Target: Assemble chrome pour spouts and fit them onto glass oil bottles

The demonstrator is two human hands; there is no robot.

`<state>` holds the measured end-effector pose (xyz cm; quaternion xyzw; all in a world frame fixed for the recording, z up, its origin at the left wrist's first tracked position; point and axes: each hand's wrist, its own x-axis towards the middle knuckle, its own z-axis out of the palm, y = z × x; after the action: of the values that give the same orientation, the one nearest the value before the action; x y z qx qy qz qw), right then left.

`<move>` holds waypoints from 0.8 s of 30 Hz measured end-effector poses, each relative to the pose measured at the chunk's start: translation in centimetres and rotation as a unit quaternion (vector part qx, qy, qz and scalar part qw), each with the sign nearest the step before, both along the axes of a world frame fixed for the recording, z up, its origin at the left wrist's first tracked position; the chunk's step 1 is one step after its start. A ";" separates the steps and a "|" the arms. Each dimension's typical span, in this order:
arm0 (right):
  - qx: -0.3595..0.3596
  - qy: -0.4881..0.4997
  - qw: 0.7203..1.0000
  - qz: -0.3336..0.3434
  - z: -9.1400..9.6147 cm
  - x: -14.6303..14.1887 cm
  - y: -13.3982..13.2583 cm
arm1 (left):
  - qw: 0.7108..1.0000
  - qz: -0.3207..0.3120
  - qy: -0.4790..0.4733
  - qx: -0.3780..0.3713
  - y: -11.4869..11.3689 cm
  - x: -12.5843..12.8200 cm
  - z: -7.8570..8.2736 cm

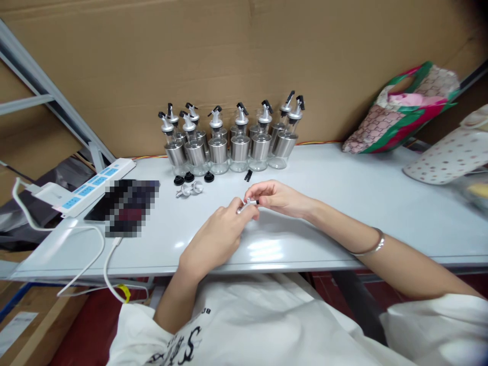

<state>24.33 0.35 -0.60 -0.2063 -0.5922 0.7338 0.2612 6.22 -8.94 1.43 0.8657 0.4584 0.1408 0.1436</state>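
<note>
Near the table's front middle, my left hand [219, 231] is closed around a silver pourer spout [247, 204]. My right hand [280, 198] pinches a small black piece [257, 202] at the spout's tip, fingers curled over the silver part. Just beyond my hands lie small black flaps [248, 176]. To the left are two more silver pourer tops [190, 188] and several black stoppers [209, 177]. Behind them stands a group of glass oil bottles [240, 147] with steel sleeves, topped by silver pourers with black flaps.
A white power strip [99, 185] with a plugged-in charger and a pixelated dark device [125, 208] occupy the left side, with white cables [109, 264] hanging over the edge. A patterned bag [400, 112] and a dotted white container [450, 152] stand right. Cardboard [229, 51] backs the table.
</note>
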 end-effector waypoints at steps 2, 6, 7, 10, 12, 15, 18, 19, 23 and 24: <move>-0.005 -0.001 1.000 -0.001 0.1 0.0 0.0 | 1.000 -0.001 0.008 0.004 0.0 0.0 0.1; 0.009 0.002 1.000 0.010 0.1 0.0 0.0 | 1.000 -0.005 0.008 -0.001 -0.1 0.1 0.2; 0.017 -0.001 1.000 0.014 0.1 0.0 0.0 | 1.000 -0.006 0.007 -0.007 -0.1 0.1 0.2; 0.040 -0.013 0.999 0.015 0.0 -0.2 -0.3 | 1.000 -0.010 0.001 -0.018 -0.1 0.1 0.1; 0.059 -0.017 0.998 0.005 0.0 -0.3 -0.4 | 1.000 -0.008 -0.004 -0.015 -0.1 0.2 0.0; 0.135 -0.044 0.990 -0.022 0.7 0.1 -0.1 | 1.000 -0.003 -0.003 -0.003 -0.1 0.3 0.0; 0.258 -0.125 0.957 -0.055 1.5 1.8 1.5 | 1.000 0.017 0.025 0.003 -0.1 0.4 -0.1; 0.302 -0.158 0.935 -0.097 1.7 2.7 2.3 | 0.999 0.027 0.036 0.005 -0.1 0.4 -0.1; 0.388 -0.313 0.844 -0.197 1.8 6.3 5.6 | 0.997 0.046 0.060 0.008 0.0 0.2 -0.1; 0.397 -0.347 0.829 -0.184 1.6 7.0 6.1 | 0.997 0.043 0.063 0.005 0.0 0.2 -0.1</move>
<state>31.31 6.49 1.04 -0.4309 -0.8355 0.2537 0.2278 6.44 -8.93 1.31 0.8530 0.5027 0.0945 0.1041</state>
